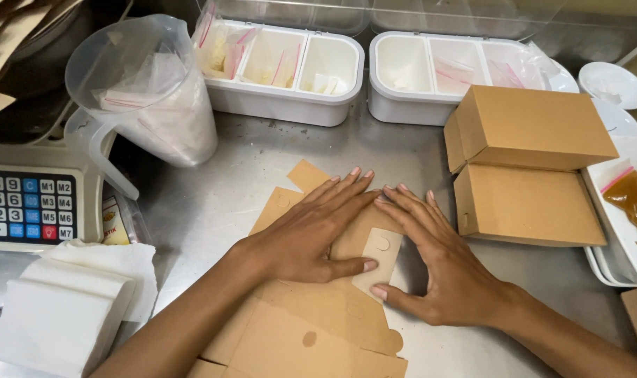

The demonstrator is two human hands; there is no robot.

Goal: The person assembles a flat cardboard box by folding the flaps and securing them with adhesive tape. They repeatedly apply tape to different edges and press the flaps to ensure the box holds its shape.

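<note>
Flat-palmed grip on unfolded tan carton (311, 329)

1. Left hand (306, 236): palm down, fingers straight and close together, pointing up and to the right, thumb stretched out sideways.
2. Right hand (437, 262): palm down, fingers spread a little, thumb out towards the left hand.
3. Fingertips of both hands meet.
4. Both forearms bare, coming in from below.

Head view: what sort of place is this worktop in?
Probably a food-packing counter in a small kitchen or shop: a metal table, a weighing scale, white compartment tubs, and folded cardboard boxes.
</note>
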